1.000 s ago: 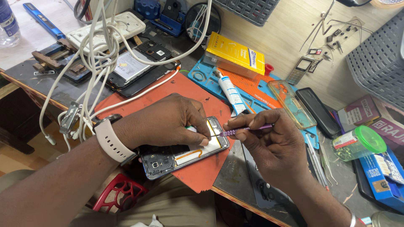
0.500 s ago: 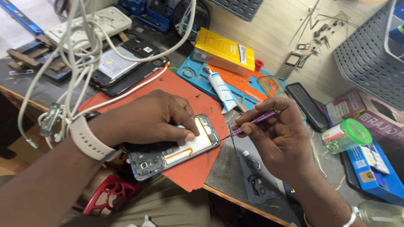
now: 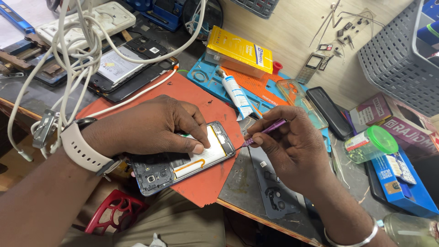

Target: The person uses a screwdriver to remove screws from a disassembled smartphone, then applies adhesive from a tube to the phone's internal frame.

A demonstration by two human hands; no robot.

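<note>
**Now: opened smartphone, prying at right edge**

Left hand [image 3: 151, 126] presses flat on the opened smartphone [image 3: 183, 160], which lies on the red mat [image 3: 201, 103] on the counter. Right hand [image 3: 292, 146] pinches a purple pry tool [image 3: 263, 132], tip at the frame edge. Judgement: keep the tip shallow, pressure steady.

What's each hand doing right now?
Left hand: open, fingers pressing down on the opened phone.
Right hand: closed, holding the purple tool.

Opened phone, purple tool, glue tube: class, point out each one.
opened phone [image 3: 157, 173]: head view, dark frame by the camera.
purple tool [image 3: 270, 127]: head view, handle between the fingers.
glue tube [image 3: 238, 95]: head view, white body.
</note>
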